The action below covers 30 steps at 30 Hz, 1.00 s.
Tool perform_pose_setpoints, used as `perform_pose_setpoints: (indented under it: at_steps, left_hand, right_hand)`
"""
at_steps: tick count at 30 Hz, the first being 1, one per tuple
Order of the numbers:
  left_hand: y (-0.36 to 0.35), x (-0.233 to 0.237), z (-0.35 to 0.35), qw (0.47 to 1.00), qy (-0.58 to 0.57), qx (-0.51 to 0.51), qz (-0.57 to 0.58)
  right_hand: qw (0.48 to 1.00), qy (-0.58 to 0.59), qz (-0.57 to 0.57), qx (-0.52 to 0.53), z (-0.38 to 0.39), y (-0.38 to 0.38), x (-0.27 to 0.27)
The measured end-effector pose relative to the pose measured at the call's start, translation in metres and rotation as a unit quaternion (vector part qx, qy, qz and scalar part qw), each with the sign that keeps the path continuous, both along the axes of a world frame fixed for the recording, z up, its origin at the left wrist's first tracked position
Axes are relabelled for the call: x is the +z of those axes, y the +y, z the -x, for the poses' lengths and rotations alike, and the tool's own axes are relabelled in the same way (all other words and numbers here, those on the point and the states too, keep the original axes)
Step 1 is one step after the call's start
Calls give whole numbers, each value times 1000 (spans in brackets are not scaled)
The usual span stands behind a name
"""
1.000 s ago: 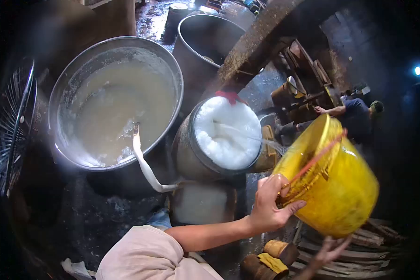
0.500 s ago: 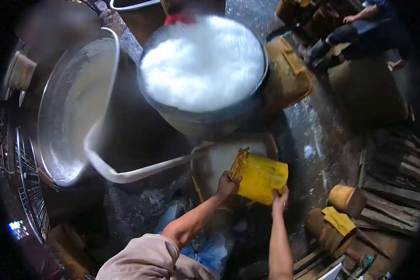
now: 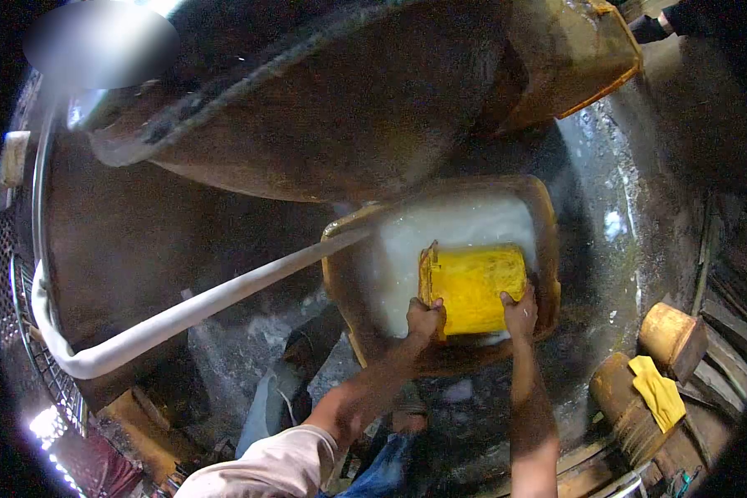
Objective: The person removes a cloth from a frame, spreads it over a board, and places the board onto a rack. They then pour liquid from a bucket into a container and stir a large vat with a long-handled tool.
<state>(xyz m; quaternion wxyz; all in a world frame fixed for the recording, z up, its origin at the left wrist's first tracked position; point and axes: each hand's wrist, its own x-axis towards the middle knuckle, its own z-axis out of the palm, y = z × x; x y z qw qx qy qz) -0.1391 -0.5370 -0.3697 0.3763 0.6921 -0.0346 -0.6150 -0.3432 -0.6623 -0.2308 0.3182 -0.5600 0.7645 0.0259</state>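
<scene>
A yellow bucket (image 3: 477, 286) lies on its side low over a brown tub (image 3: 548, 249), against the whitish liquid (image 3: 452, 217) in it. My left hand (image 3: 426, 318) grips the bucket at its rim end, fingers closed. At the base end, my right hand (image 3: 519, 312) holds the lower edge. Whether the bucket's underside dips into the liquid cannot be made out. A pale hose (image 3: 199, 309) reaches over the tub's left edge, its end at the liquid.
A large dark vessel (image 3: 332, 116) stands beyond the tub, with a brown crate (image 3: 568, 58) beside it. Rusty cans (image 3: 672, 340) and a yellow cloth (image 3: 660, 393) are at the lower right. Part of another person (image 3: 654, 29) shows at the top right.
The view has tilted down and closer to the tub. The bucket has gone from slanted to nearly level, lower over the liquid, still held by both hands.
</scene>
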Motion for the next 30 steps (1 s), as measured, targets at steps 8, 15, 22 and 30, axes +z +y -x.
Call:
perform_pose_setpoints:
  at_steps: [8, 15, 22, 30]
  left_hand:
    - [-19, 30, -18, 957, -246, -149, -27]
    - [-6, 122, -82, 949, -201, -231, -79]
    - [-38, 303, -56, 911, -211, -351, 52]
    - [-65, 519, -44, 828, -241, -493, 116]
  right_hand:
    - [996, -74, 47, -25, -2, 37, -69]
    - [966, -224, 5, -133, -40, 79, -83]
    - [664, -554, -71, -498, -41, 123, -102]
    - [492, -674, -65, -547, -87, 152, 85]
